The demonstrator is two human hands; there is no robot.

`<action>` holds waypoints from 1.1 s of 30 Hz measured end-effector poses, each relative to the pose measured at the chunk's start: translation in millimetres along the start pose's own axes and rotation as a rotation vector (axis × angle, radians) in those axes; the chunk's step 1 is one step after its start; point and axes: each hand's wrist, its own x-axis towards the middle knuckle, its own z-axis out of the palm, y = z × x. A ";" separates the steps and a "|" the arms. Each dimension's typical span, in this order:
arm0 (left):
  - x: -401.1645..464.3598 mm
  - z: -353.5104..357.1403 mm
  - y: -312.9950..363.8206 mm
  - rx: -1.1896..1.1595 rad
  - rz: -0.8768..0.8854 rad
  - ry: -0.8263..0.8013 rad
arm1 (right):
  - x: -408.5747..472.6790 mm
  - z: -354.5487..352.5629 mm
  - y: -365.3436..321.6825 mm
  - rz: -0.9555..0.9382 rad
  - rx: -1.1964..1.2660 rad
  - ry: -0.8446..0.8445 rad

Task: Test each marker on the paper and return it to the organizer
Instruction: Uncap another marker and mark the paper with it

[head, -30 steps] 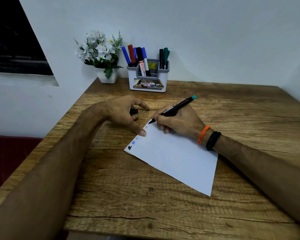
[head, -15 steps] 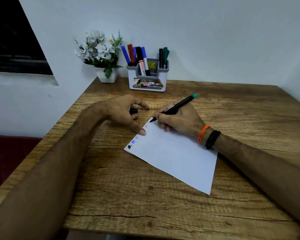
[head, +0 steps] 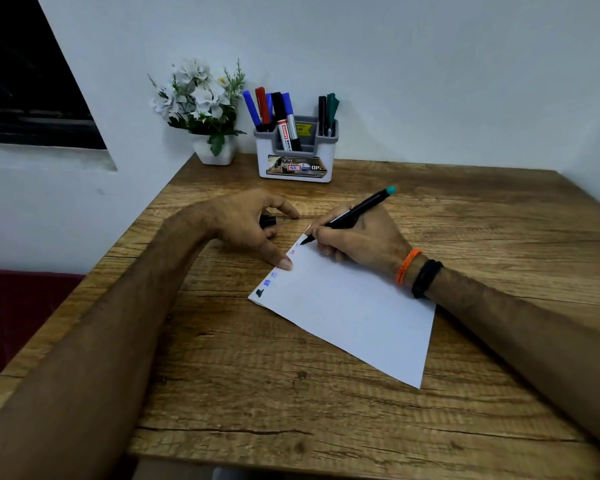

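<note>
Right hand (head: 357, 242) writing, marker (head: 352, 213) on paper (head: 354, 306)

One organizer (head: 296, 157) stands on the one wooden table (head: 326, 393), with one pot of white flowers (head: 203, 109) just beside it toward the window wall. Its compartment nearer the flowers holds about five markers (head: 274, 112), the far compartment two or three dark pens (head: 328, 112), hard to separate. In front of the organizer lie one sheet of paper (head: 354, 313), bearing four or five small ink marks (head: 266, 283), with one marker (head: 352, 213) held above it, two hands and two wristbands (head: 418, 271).
</note>
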 end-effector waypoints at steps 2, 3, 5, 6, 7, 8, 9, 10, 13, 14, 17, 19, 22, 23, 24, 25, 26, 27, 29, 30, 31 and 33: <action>-0.8 0.3 1.1 -0.004 0.003 0.005 | -0.6 0.3 0.2 0.007 0.010 -0.014; -1.3 0.2 1.7 -0.008 0.003 0.004 | -1.1 0.6 0.1 0.004 0.007 -0.020; -1.2 0.1 2.0 -0.006 -0.010 -0.005 | -1.4 0.8 -0.1 0.003 0.016 -0.013; -1.1 0.1 2.0 0.002 -0.015 -0.009 | -1.3 0.4 0.0 0.004 0.024 -0.003; -1.2 0.2 2.1 0.009 -0.019 -0.009 | -1.2 -0.1 0.3 0.001 0.029 0.006; -1.2 0.1 2.0 0.010 -0.020 -0.009 | -1.2 -0.2 0.3 -0.003 0.029 0.007; -1.4 -0.1 2.2 0.009 -0.021 -0.009 | -1.3 -0.2 0.5 -0.008 0.026 0.002; -1.0 -0.2 1.9 0.009 -0.022 -0.008 | -1.4 0.0 0.6 -0.012 0.024 -0.010; 1.1 -0.2 0.1 0.015 -0.014 -0.005 | -0.2 0.6 1.0 -0.015 0.007 -0.030; 2.1 -0.2 -1.4 0.010 -0.013 -0.005 | 0.7 0.7 1.3 -0.011 0.006 -0.024; 4.4 0.0 -4.4 -0.004 -0.009 -0.005 | 3.7 0.2 3.5 0.007 0.028 0.002; 4.4 -0.3 -4.2 0.014 -0.005 -0.003 | 5.6 0.3 5.2 0.007 0.060 0.011; 3.8 -0.2 -3.9 0.001 0.005 -0.001 | 8.1 -0.4 6.6 -0.006 0.116 0.032; 3.1 -0.1 -3.9 -0.003 0.006 0.000 | 8.2 -1.0 6.7 -0.013 0.138 0.035; 3.2 -0.3 -5.1 -0.016 0.008 0.001 | 8.6 -1.5 6.7 -0.016 0.163 0.032; 3.2 -0.8 -6.2 -0.042 0.012 0.003 | 8.9 -2.3 6.6 -0.019 0.186 0.028; 3.7 -1.5 -7.9 -0.073 0.018 0.013 | 9.4 -2.9 5.9 -0.022 0.215 0.023; 4.1 -2.8 -9.3 -0.098 0.027 0.042 | 10.1 -4.0 4.5 -0.030 0.243 0.021; 5.5 -4.5 -13.3 -0.158 0.042 0.133 | 11.9 -7.0 0.2 -0.045 0.310 0.012; 6.3 -4.8 -14.5 -0.204 0.058 0.182 | 13.1 -9.2 -2.4 -0.050 0.355 0.008; 6.9 -4.1 -14.9 -0.254 0.085 0.228 | 13.7 -10.8 -4.6 -0.051 0.400 0.013; 7.0 -1.9 -12.2 -0.333 0.143 0.300 | 14.3 -14.7 -8.2 -0.049 0.451 0.034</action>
